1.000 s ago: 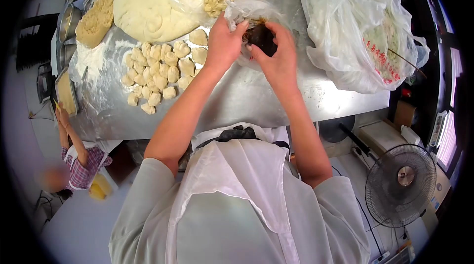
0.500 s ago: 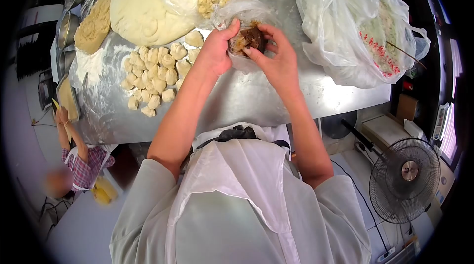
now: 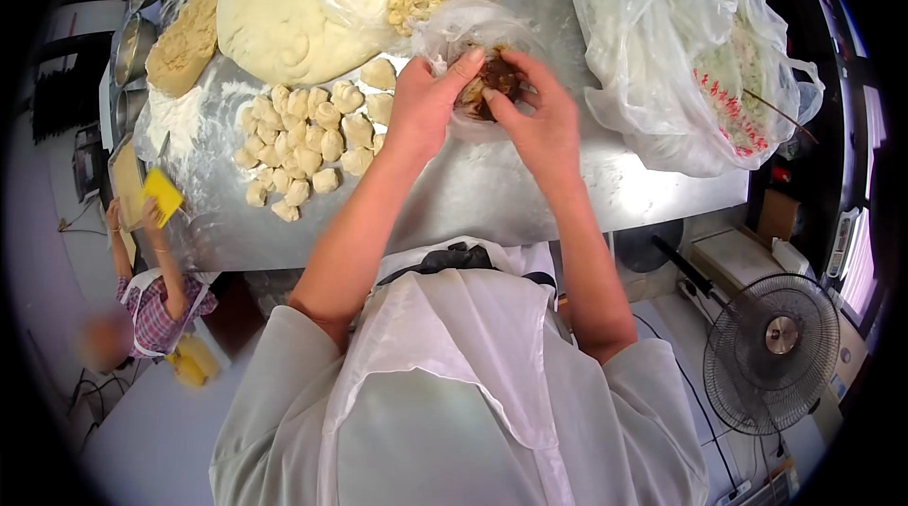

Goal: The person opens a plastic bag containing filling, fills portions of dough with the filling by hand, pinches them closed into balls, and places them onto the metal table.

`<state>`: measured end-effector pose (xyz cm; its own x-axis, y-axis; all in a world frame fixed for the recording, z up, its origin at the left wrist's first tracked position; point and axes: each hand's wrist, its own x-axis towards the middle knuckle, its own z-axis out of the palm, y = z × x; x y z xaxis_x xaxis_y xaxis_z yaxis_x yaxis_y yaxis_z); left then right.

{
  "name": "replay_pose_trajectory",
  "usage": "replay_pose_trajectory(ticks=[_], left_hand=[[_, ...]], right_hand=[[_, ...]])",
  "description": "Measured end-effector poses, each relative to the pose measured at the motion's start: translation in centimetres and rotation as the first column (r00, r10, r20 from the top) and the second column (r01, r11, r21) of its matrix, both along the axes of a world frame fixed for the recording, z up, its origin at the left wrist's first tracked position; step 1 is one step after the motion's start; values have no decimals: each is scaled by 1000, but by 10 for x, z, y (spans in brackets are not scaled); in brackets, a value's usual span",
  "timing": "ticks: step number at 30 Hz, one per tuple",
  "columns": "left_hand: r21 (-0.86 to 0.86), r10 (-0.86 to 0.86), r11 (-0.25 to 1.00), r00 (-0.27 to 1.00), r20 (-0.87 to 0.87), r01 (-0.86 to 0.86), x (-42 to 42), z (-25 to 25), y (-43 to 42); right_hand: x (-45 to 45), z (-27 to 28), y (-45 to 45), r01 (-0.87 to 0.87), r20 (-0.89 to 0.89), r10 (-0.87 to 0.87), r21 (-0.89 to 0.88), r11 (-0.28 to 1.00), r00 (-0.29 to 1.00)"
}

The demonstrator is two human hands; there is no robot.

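Both hands work at a clear plastic bag (image 3: 482,24) that holds a dark brown, sticky filling (image 3: 501,80). My left hand (image 3: 423,107) grips the near-left side of the filling, its thumb pressed onto it and the other fingers mostly hidden. From the right, my right hand (image 3: 544,118) curls thumb and fingers around the same brown mass. Just left of my left wrist lie many small dough pieces (image 3: 303,137) in a loose heap. Crumbly yellow lumps (image 3: 413,1) sit beyond the bag, partly on plastic.
A big dough slab (image 3: 284,19), a tan dough mass (image 3: 184,43) and flour cover the steel table's (image 3: 624,189) left. A large bag of greenish-white filling (image 3: 719,80) stands right. At far left, a co-worker's hand (image 3: 151,213) holds something yellow. A fan (image 3: 776,345) stands lower right.
My left thumb has moved right, further over the brown filling, and my hands have come closer together. The co-worker has raised a yellow sheet-like thing. The view has shifted slightly.
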<state>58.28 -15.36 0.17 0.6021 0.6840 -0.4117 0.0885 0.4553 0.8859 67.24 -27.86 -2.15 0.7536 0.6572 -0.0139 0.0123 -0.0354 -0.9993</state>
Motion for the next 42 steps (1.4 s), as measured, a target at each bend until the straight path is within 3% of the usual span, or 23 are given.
replay_pose_trajectory(ticks=[4,7,10,13,15,16,22,25,28,31,34,37,40,42], left_hand=[[455,-26,885,986,-164,99,-6,-4,6],[547,22,830,975,-223,107,-6,-6,10],[587,34,788,939,-343,186,-5,-6,13],[325,33,942,945,-326,80,-5,-18,16],[106,31,994,978,-204,-9,-2,-11,8],[-13,41,999,989,-145,-43,-1,-5,5],[-296,74,952,997,-8,-73,-3,-11,8],[-368,57,929,998,41,-38,-8,-13,11],[-357,30,934,993,117,13,-19,-3,11],[-83,-117,989,988,96,125,-26,3,9],[38,-91,995,995,40,89,-33,-5,12],[-82,61,995,997,-42,-64,-34,-9,15],[-410,222,889,975,-6,-204,-36,-18,20],[-405,230,891,973,7,-208,-37,-23,21]], right_hand=[[-6,0,5,3,222,8,-50,999,975],[-10,-6,8,17,388,4,-51,999,921],[-13,-2,10,44,433,-9,-71,996,901],[-12,-3,11,45,451,-5,-78,996,892],[-15,1,15,73,460,-19,-100,992,888],[-17,3,15,86,463,-24,-113,990,886],[-8,-5,15,-26,203,37,-58,998,978],[-6,-12,13,-28,238,35,-35,999,971],[3,-9,10,-131,83,135,-56,990,987],[7,-7,14,-140,-36,139,-30,990,990],[5,-5,15,-180,-81,179,-11,984,981],[-2,-7,17,-184,-167,184,11,983,969],[-5,-6,16,-187,-101,186,2,982,977],[-11,-3,15,-183,7,184,-42,982,983]])
